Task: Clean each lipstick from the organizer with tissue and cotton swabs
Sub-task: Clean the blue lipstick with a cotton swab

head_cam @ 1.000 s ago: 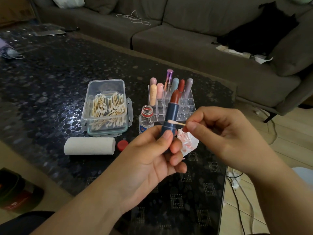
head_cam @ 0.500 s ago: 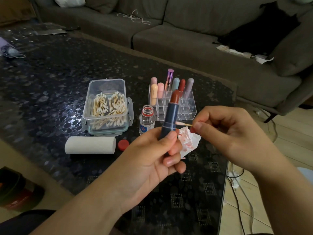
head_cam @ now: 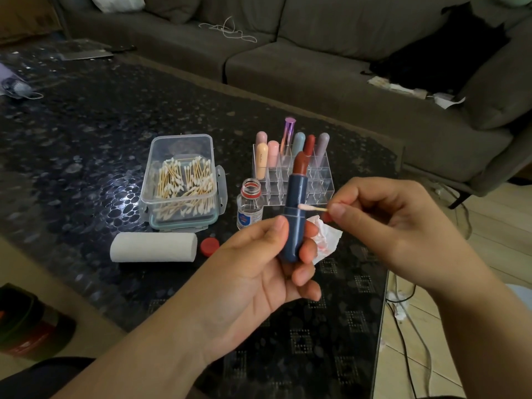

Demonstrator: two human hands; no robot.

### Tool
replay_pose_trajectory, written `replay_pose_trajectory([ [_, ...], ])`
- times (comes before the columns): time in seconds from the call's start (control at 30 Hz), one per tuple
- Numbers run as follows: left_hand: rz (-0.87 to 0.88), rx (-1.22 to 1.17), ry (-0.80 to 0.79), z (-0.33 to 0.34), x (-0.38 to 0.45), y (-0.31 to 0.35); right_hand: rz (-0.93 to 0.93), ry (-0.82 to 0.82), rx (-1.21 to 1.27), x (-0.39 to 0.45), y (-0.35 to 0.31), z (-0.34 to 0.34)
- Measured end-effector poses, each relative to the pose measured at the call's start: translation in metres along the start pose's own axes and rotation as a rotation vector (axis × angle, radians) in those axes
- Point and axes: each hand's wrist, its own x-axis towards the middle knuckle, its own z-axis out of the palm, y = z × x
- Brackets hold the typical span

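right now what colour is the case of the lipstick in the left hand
Dark blue, clearest in the head view: lipstick.

The right hand (head_cam: 400,223) is bringing the cotton swab (head_cam: 312,208) back to the lipstick (head_cam: 296,208). Half a second ago the white tip was standing a little apart from the blue tube, to its right; now the tip is touching the tube again, just above the thin ring line, as it was one second ago. The left hand (head_cam: 259,272) is tilting the lipstick slightly, so the brown-red top is leaning a bit more to the right than before.
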Motion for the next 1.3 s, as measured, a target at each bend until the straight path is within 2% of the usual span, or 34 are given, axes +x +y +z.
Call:
replay_pose_trajectory([
  [0.2,-0.045,-0.061,-0.018,0.0019,-0.0011,0.0024,-0.013,-0.047,0.014,-0.0003,-0.0013,0.0048],
  [0.7,0.008,-0.024,0.029,-0.0004,0.0002,0.0011,0.049,0.013,0.055,-0.0011,-0.0012,-0.0002],
  [1.3,0.002,-0.023,0.048,0.0004,-0.002,0.0037,0.04,-0.002,0.032,0.0002,-0.0015,0.0025],
])
